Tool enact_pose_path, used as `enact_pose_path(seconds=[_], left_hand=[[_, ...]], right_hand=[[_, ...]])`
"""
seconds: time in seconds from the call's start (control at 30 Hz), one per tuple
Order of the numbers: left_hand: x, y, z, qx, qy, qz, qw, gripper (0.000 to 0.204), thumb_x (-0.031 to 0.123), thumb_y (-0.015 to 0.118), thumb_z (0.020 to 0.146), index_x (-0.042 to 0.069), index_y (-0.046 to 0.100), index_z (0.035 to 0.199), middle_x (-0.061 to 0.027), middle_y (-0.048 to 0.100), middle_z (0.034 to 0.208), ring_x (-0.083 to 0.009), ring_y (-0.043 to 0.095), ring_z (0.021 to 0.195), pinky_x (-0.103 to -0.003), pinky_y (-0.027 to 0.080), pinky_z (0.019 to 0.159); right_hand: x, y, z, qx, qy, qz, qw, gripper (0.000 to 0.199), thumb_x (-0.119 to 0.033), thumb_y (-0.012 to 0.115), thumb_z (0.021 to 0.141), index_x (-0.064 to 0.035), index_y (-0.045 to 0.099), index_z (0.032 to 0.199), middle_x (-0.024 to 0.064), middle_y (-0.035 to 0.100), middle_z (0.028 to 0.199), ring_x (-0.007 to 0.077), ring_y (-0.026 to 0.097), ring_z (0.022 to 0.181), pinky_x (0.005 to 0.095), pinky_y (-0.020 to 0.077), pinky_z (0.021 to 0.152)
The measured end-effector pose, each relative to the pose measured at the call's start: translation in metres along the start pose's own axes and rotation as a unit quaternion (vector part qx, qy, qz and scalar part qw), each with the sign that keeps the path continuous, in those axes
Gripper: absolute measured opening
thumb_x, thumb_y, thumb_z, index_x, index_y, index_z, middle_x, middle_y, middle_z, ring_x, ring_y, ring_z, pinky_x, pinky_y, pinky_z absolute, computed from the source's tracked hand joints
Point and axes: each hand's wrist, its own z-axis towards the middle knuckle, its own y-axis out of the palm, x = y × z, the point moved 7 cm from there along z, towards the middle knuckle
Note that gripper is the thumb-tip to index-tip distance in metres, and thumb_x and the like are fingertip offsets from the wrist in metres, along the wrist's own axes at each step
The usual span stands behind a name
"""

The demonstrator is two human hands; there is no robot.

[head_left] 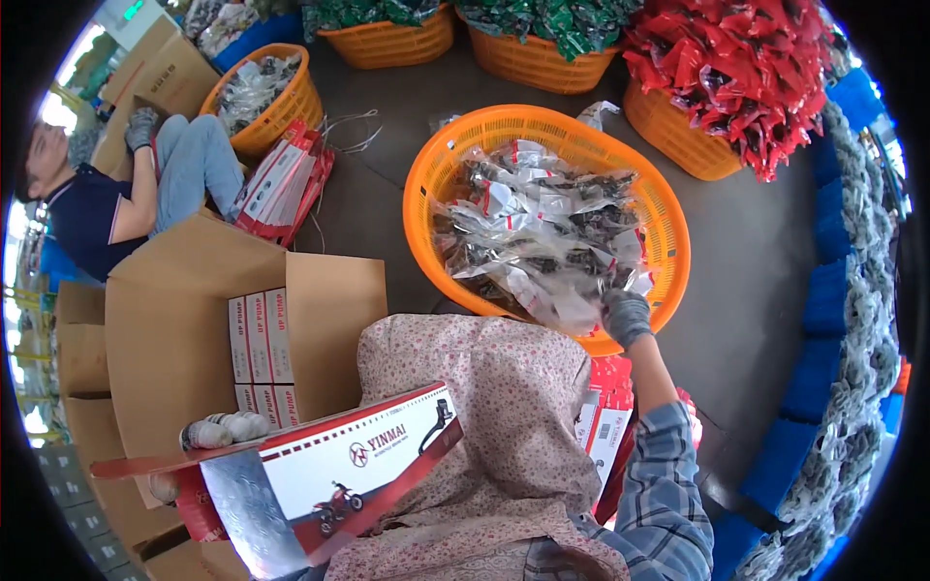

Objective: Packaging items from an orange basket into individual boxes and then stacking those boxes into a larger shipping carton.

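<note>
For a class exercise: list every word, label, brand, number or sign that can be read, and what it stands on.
Places only; I don't copy wording or brands.
Held box: large lettering beside a round emblem, readable; smaller print too small.
White boxes: red lettering, readable; smaller print blurred.
Far carton: dark characters, too blurred.
Box by right sleeve: label, too small.
Bags: labels, too small.
Green sign: too blurred.

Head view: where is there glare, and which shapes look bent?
Head view, middle: light glints on the clear plastic bags near the right hand; head view, left rim: bright patches look washed out; head view, right rim: the row of blue bins looks bent.
</note>
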Motion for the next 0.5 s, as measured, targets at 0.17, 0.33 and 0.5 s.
enact_pose_path(seconds=[0.17, 0.33, 0.5], left_hand=[[-0.004, 0.006, -0.009, -0.075, -0.024, -0.202, 0.976, 0.044, 0.036, 0.062, 0.08, -0.001, 0.059, 0.103, -0.0188, 0.059, 0.1, -0.0318, 0.053, 0.106, -0.049, 0.041, 0.095], [-0.013, 0.029, 0.055, 0.01, 0.076, -0.095, 0.993, 0.041, 0.03, 0.062, 0.08, 0.001, 0.055, 0.108, -0.0178, 0.055, 0.107, -0.0314, 0.05, 0.11, -0.049, 0.039, 0.097], [-0.018, 0.067, -0.009, 0.094, 0.188, 0.03, 0.977, 0.04, 0.025, 0.063, 0.08, 0.003, 0.052, 0.112, -0.0169, 0.051, 0.114, -0.0309, 0.046, 0.113, -0.049, 0.036, 0.099]], right_hand=[[0.057, 0.008, -0.044, -0.024, 0.053, 0.045, 0.997, 0.026, -0.035, 0.053, 0.081, -0.0124, 0.066, 0.086, 0.0163, 0.065, 0.08, 0.0343, 0.063, 0.08, 0.0437, 0.0485, 0.073], [0.02, -0.005, -0.028, -0.276, 0.225, 0.127, 0.926, 0.062, -0.058, 0.037, 0.084, -0.0109, 0.06, 0.117, 0.0187, 0.06, 0.117, 0.0326, 0.055, 0.112, 0.0403, 0.0364, 0.101], [0.002, -0.01, -0.015, -0.063, 0.206, -0.16, 0.963, 0.065, -0.048, 0.044, 0.085, -0.0132, 0.039, 0.139, 0.0167, 0.043, 0.138, 0.0319, 0.043, 0.126, 0.0405, 0.0296, 0.108]])
